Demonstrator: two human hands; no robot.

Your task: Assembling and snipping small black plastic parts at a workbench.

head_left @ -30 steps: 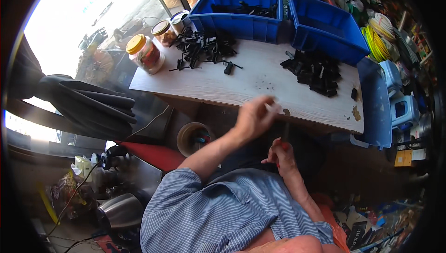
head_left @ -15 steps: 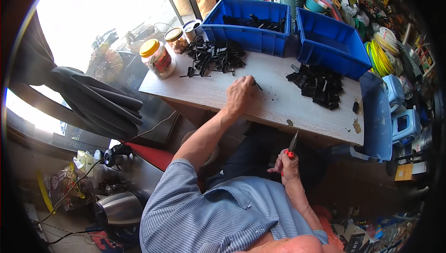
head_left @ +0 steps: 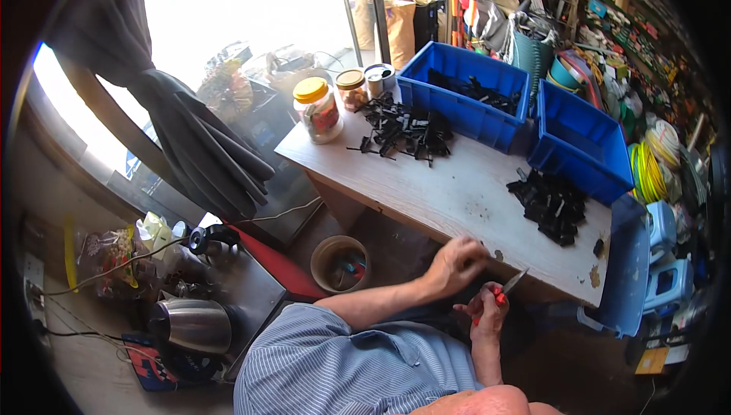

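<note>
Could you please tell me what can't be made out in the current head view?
All in the head view:
Whether the left hand holds anything: its curled fingers hide it.
Part of the red-handled tool's grip: covered by the right hand.
Small things in the bucket: too small, shadowed.
The left blue bin's floor: behind its front wall.

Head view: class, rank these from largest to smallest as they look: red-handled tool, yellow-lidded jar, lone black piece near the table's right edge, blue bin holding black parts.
1. Blue bin holding black parts
2. Yellow-lidded jar
3. Red-handled tool, partly covered by the right hand, full extent unsure
4. Lone black piece
</note>
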